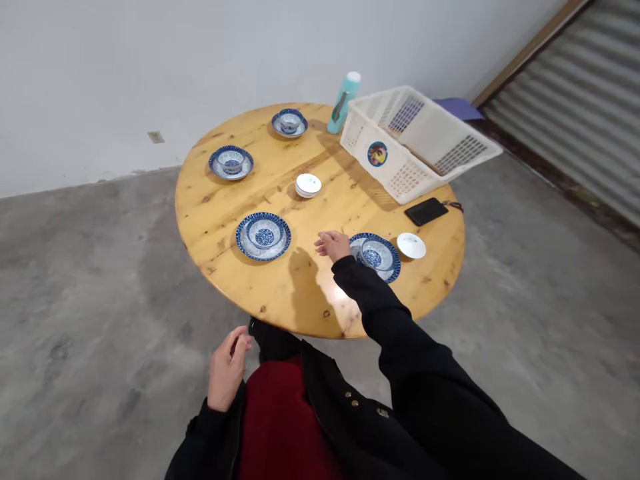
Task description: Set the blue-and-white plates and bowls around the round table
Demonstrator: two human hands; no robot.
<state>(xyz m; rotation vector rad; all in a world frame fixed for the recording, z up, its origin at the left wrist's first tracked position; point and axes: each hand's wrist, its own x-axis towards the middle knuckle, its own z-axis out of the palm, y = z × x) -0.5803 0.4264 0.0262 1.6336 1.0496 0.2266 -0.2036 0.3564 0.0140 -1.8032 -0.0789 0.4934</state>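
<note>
My right hand (333, 245) hovers over the round wooden table (300, 293), fingers loosely spread and empty, just left of a blue-patterned bowl on its plate (376, 255). A small white saucer (411, 245) lies right of that setting. My left hand (227, 369) hangs below the table's near edge by my body, fingers loosely curled, holding nothing. Another blue bowl and plate (263, 235) sits left of my right hand. A stack of small white saucers (307, 185) rests at the table's middle.
Two more blue bowl-and-plate settings (231, 162) (289, 123) sit at the far side. A white plastic basket (417, 141) overhangs the right edge, with a teal bottle (344, 103) behind it and a black phone (426, 211) in front. Concrete floor surrounds the table.
</note>
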